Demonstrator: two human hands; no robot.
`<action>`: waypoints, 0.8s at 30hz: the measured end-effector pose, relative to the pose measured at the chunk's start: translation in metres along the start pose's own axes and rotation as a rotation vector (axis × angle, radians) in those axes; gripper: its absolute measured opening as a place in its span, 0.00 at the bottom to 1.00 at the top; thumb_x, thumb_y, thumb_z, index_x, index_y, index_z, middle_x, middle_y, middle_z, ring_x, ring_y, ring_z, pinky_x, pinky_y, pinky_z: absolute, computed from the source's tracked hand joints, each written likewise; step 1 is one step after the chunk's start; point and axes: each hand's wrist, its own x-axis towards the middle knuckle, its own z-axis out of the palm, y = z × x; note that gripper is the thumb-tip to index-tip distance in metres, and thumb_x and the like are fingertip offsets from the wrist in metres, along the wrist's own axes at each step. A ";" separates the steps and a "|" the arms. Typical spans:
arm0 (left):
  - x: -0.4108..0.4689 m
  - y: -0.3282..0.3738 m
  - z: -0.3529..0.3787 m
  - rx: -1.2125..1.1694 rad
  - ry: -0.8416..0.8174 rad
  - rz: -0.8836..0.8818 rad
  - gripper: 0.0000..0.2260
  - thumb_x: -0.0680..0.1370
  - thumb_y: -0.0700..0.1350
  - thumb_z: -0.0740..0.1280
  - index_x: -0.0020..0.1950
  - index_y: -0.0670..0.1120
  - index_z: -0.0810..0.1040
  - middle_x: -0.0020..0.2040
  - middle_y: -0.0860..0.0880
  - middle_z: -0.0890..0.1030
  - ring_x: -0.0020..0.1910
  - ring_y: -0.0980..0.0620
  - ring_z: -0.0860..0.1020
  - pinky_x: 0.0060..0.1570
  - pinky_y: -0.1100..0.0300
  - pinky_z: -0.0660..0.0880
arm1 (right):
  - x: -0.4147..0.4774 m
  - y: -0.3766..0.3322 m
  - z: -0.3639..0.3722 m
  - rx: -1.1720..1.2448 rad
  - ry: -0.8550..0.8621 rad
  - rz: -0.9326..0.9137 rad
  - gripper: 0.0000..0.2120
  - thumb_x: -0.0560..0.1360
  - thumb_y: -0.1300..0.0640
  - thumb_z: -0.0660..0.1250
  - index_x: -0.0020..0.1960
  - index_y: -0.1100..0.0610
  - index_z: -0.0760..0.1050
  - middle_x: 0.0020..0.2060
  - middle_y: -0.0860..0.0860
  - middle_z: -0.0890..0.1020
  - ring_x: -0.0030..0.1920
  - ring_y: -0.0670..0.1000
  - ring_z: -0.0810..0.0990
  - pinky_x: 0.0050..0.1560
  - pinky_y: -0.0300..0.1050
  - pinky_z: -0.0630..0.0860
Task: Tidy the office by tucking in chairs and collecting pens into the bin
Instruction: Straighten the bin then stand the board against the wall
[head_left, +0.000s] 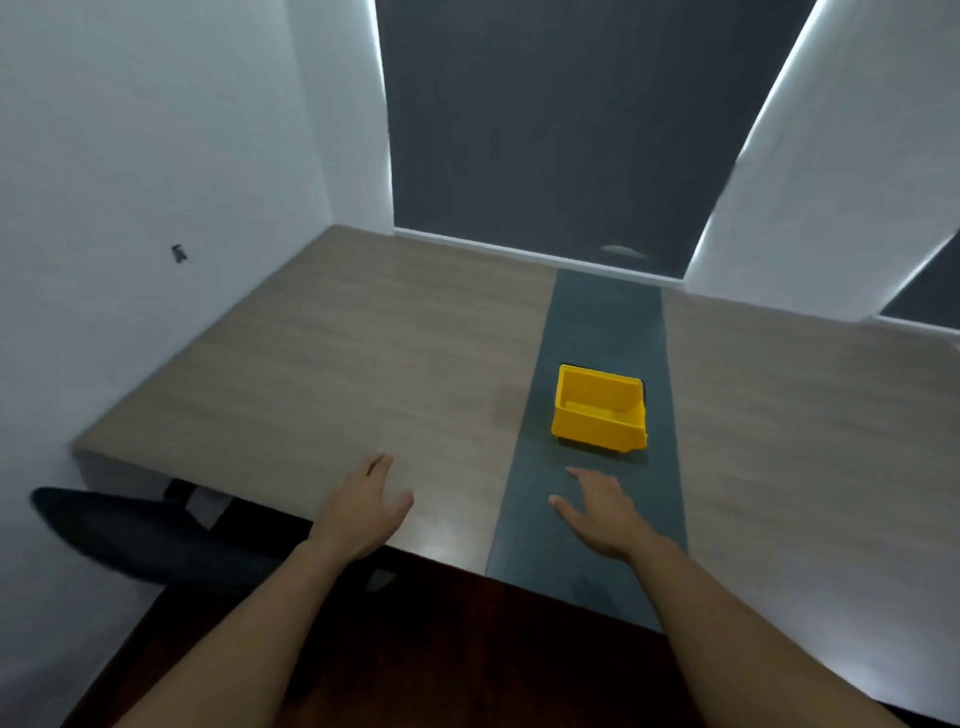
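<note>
Walls (156, 156): the left side and the upper right of the frame are being filled by plain white panels, with a small dark mark being shown on the left one.
Blind (545, 130): the upper centre is being occupied by a dark grey panel, with bright light being let in along both of its edges.
Desk (363, 353): the middle of the frame is being spanned by a light wood-grain top, which is being crossed from back to front by a dark grey strip (602, 332) right of centre.
Floor (467, 649): dark reddish-brown boards are being shown at the lower centre, below the desk's front edge.
Chair (130, 535): a black chair is being seen blurred at the lower left, partly under the desk.
Bin (597, 410): the yellow bin is being seen upright on the grey strip, right of centre, with no contents being made out inside.
Left hand (363, 509): it is being held open, fingers loosely together, over the desk's front edge; nothing is being gripped.
Right hand (597, 512): it is being held spread and empty over the grey strip, just below the bin and apart from it.
</note>
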 end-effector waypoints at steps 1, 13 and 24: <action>-0.003 -0.005 -0.009 -0.001 0.034 -0.031 0.36 0.83 0.64 0.60 0.86 0.47 0.58 0.87 0.49 0.59 0.84 0.46 0.62 0.80 0.46 0.65 | 0.010 -0.008 -0.003 -0.012 -0.009 -0.037 0.37 0.80 0.33 0.60 0.81 0.52 0.61 0.79 0.52 0.67 0.80 0.57 0.62 0.77 0.61 0.64; -0.118 -0.062 -0.081 -0.041 0.417 -0.405 0.32 0.85 0.64 0.60 0.85 0.49 0.62 0.84 0.51 0.64 0.80 0.49 0.68 0.76 0.51 0.70 | 0.091 -0.153 0.014 -0.133 -0.176 -0.525 0.40 0.77 0.27 0.56 0.79 0.53 0.64 0.76 0.53 0.70 0.76 0.55 0.68 0.74 0.58 0.69; -0.319 -0.130 -0.105 -0.101 0.674 -0.833 0.32 0.84 0.60 0.62 0.84 0.45 0.64 0.82 0.48 0.68 0.79 0.49 0.69 0.79 0.54 0.65 | 0.024 -0.356 0.088 -0.123 -0.258 -0.991 0.36 0.82 0.33 0.58 0.78 0.57 0.66 0.74 0.54 0.73 0.75 0.55 0.69 0.74 0.51 0.68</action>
